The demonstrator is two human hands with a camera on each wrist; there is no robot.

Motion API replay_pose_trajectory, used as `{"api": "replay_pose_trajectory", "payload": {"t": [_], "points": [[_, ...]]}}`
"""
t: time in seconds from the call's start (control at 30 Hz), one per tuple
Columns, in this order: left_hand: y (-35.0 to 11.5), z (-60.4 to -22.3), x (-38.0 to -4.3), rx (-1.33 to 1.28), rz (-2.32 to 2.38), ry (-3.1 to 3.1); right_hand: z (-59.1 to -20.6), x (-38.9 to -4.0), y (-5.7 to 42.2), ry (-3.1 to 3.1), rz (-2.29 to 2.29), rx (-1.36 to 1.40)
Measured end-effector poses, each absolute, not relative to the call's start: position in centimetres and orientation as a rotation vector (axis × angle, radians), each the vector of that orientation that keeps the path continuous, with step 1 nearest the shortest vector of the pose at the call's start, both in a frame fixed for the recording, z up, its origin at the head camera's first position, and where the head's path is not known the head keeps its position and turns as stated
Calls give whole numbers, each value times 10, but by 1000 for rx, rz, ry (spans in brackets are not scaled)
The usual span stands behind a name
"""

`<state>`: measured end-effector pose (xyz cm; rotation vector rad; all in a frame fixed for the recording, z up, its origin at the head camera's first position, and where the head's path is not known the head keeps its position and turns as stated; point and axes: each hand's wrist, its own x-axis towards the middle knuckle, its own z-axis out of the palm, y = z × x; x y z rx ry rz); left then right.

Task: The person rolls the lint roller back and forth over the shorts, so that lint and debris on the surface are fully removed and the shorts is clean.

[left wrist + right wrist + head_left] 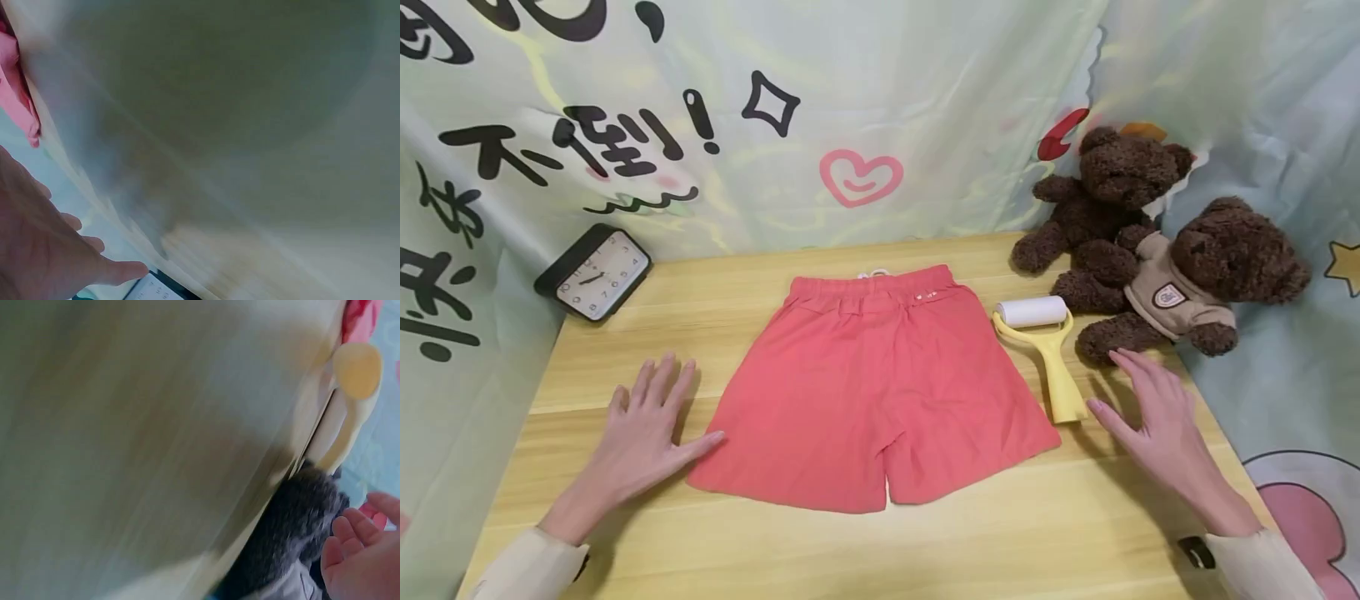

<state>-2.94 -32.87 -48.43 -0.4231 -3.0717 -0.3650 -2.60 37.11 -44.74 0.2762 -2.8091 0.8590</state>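
Observation:
A pair of red shorts (850, 392) lies flat on the wooden table, waistband toward the back. My left hand (643, 433) is beside its left leg, fingers spread, the thumb tip overlapping the hem edge in the head view. To the right of the shorts lies a lint roller (1051, 358) with a white roll and yellow handle. My right hand (1157, 417) hovers by the handle's end, fingers relaxed and holding nothing. In the right wrist view the yellow handle (357, 372) is close to the right hand (365, 562). The left wrist view shows the left hand (50, 244) holding nothing.
A black-framed square clock (597, 273) stands at the back left. Two brown teddy bears sit at the back right: one bear (1097, 200) against the cloth backdrop (940, 100), the other bear (1180, 275) in a beige shirt near the table's (1000, 550) right edge.

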Motion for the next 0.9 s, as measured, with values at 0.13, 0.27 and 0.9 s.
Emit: {"api": "replay_pose_trajectory", "payload": {"t": [0.13, 0.27, 0.9], "points": [[-322, -481, -44, -424, -426, -3060, -446, -31, 356, -2803, 1026, 167], [-316, -479, -60, -421, -487, -3085, -447, -37, 341, -2807, 1190, 69], [-272, -480, -115, -504, -492, -3147, -460, -50, 301, -2682, 1550, -191]]}}
